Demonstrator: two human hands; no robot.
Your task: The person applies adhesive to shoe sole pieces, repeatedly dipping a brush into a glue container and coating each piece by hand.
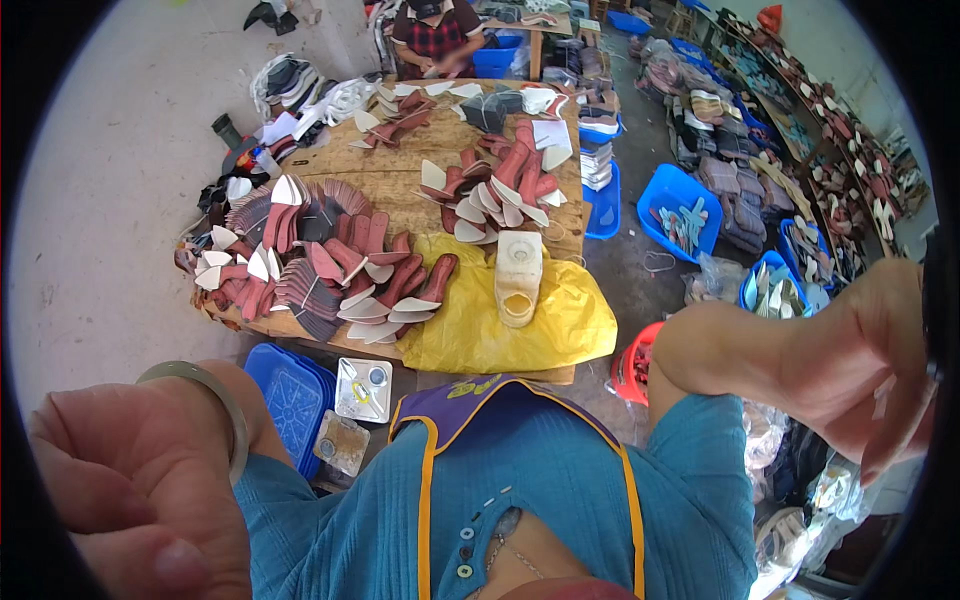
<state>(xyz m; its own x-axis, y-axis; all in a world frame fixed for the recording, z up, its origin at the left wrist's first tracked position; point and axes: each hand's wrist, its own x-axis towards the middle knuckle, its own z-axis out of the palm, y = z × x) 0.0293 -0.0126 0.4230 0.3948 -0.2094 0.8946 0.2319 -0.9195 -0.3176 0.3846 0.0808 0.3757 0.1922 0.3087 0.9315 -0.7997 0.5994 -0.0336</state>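
Left hand (140, 490), lower left: fingers curled, can't tell if gripping anything. Blue plastic trays (288, 398) stacked lower left of centre. Maroon-and-white insoles (345, 262) piled on wooden table (345, 162), upper left to centre. Plastic jug (519, 262) on yellow sheet (572, 312), centre. Right hand (868, 372), right edge: fingers bent, grip unclear.

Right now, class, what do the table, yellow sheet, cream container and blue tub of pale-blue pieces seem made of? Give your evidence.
Table: wood, dull and worn, with streaky brown grain.
Yellow sheet: probably thin plastic, slightly shiny, full of creases.
Cream container: likely moulded plastic, dull and stained, with rounded corners.
Blue tub: seemingly rigid plastic, smooth and evenly coloured.
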